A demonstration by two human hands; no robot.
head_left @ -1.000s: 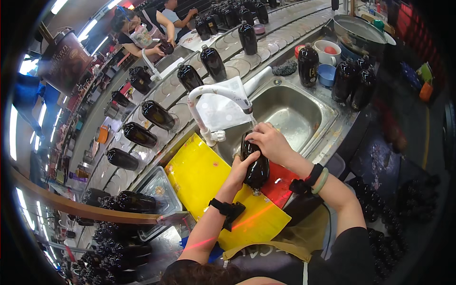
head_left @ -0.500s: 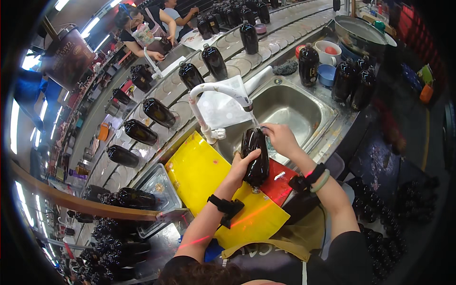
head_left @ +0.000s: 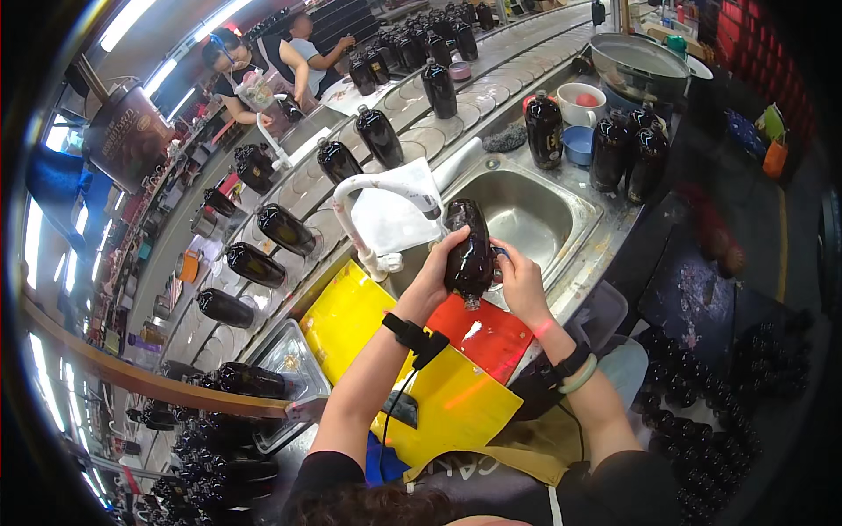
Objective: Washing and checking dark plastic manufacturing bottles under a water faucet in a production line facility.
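A glossy dark glass bottle is held over the near edge of the steel sink. Its neck points down toward me and its base is up, close to the white curved faucet. Wrapped round the bottle's left side is my left hand. My right hand is at the bottle's lower right, fingers bent and pinched together. A small bluish bit shows at those fingertips, too little to name. Yellow sheets and a red sheet lie beneath my forearms.
Several dark bottles stand on the conveyor beyond the sink. More bottles stand at the sink's right, near a white mug, a blue cup and a large metal pan. A clear tray lies left. Two people work across the line.
The bottle has moved up and its base now sits beside the faucet's spout. My right hand has shifted from the bottle's upper end down along its right side. The view has shifted slightly.
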